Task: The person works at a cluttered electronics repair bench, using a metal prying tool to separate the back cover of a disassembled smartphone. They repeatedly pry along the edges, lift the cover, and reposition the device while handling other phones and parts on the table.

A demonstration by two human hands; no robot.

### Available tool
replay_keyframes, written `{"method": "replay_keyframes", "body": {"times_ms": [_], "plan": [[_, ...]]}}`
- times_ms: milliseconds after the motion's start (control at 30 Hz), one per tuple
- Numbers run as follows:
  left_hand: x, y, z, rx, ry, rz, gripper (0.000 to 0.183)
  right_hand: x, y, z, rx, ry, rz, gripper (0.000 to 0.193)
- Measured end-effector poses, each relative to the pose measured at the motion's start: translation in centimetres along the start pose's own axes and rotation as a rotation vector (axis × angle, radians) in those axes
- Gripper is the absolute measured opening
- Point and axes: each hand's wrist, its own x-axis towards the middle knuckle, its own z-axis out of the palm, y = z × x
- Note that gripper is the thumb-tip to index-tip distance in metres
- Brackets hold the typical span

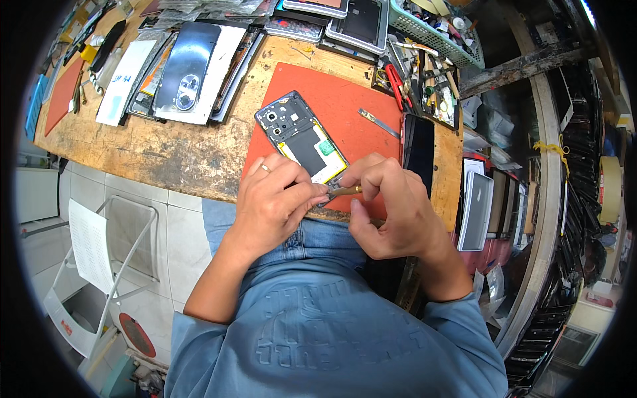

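Note:
A phone with its back cover off lies slanted on a red mat, its inner boards, camera openings and yellow-edged battery area showing. My left hand, wearing a ring, closes its fingers on the phone's lower end near the bench's front edge. From the right, my right hand pinches a thin brownish tool with a gold-coloured part; its tip meets the same lower end, close to my left fingertips. The exact kind of tool is hard to make out, and the fingers cover that phone corner.
A flat metal blade and a dark phone lie at the mat's right. Stacked phone parts stand at the left of the wooden bench. Behind are a tool tray and a green basket. A folding chair stands at left.

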Motion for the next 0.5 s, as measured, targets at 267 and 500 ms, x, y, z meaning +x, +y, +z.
{"method": "replay_keyframes", "body": {"times_ms": [267, 500], "plan": [[-0.1, -0.7, -1.1, -0.060, 0.029, -0.084, 0.010, 0.3, -0.2, 1.0, -0.023, 0.115, -0.006, 0.031], [-0.8, -0.6, -1.6, -0.167, 0.067, -0.160, 0.010, -0.1, -0.1, 2.6, 0.009, 0.087, -0.011, 0.026]]}}
